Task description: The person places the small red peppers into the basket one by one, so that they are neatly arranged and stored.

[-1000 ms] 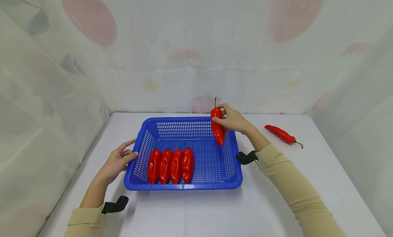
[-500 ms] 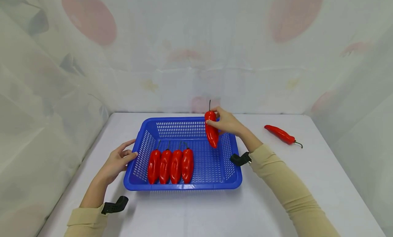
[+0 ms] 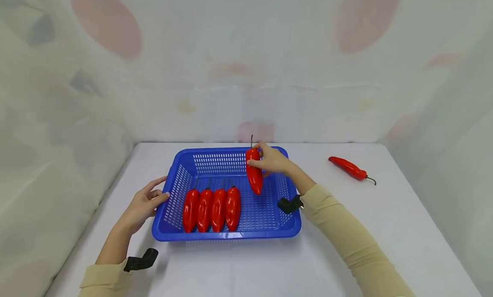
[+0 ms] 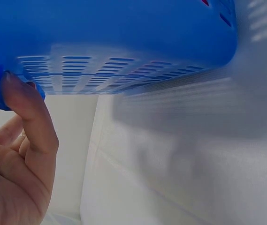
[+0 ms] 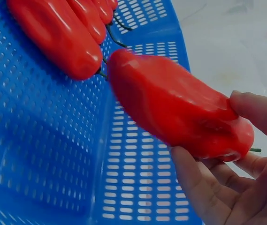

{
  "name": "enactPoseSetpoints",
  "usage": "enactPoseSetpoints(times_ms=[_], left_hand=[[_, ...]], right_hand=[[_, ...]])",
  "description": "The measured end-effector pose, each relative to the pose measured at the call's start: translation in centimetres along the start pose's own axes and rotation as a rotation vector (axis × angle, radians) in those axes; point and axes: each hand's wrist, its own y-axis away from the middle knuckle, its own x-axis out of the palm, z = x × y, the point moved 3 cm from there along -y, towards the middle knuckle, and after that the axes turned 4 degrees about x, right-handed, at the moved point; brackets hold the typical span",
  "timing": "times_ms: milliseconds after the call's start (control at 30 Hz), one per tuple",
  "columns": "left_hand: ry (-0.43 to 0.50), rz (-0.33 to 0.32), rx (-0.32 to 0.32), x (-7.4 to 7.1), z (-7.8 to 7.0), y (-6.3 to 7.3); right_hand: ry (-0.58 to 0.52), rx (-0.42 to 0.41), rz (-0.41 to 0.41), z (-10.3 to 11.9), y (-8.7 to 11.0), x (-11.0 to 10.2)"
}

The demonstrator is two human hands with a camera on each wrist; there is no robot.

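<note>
In the head view my right hand (image 3: 272, 160) pinches a red chili pepper (image 3: 254, 172) near its stem end, thumb on the near face. The pepper hangs tip-down over the right half of the blue plastic basket (image 3: 227, 236). Close up in the right wrist view, the held pepper (image 5: 171, 103) lies between thumb and fingers, apart from the basket floor. My left hand (image 3: 141, 207) grips the basket's left rim, thumb on the rim edge; the left wrist view shows the thumb (image 4: 30, 108) against it. Several red peppers (image 3: 211, 210) lie side by side in the basket's left half, stems pointing away.
Another red chili pepper (image 3: 348, 167) lies on the white table (image 3: 346, 228) to the right of the basket. A pale patterned sheet (image 3: 231, 96) hangs behind the table and along both sides.
My right hand has carried the held pepper left and lower over the basket. The left hand stays on the rim, and the other peppers lie as before.
</note>
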Motion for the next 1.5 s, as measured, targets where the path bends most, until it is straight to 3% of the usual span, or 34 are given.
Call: enactPoseSetpoints(times_ms=[400, 867, 1300, 1500], left_hand=[[0.009, 0.008, 0.012, -0.1, -0.1, 0.0], [0.016, 0.000, -0.011, -0.1, 0.0, -0.1], [0.010, -0.004, -0.010, -0.1, -0.2, 0.0], [0.011, -0.004, -0.008, 0.0, -0.4, 0.1]], right_hand=[[0.083, 0.054, 0.047, -0.3, -0.8, 2.5], [0.077, 0.149, 0.171, -1.3, -1.4, 4.2], [0.049, 0.212, 0.226, -2.0, -1.9, 5.3], [0.137, 0.216, 0.233, -2.2, -1.9, 5.4]])
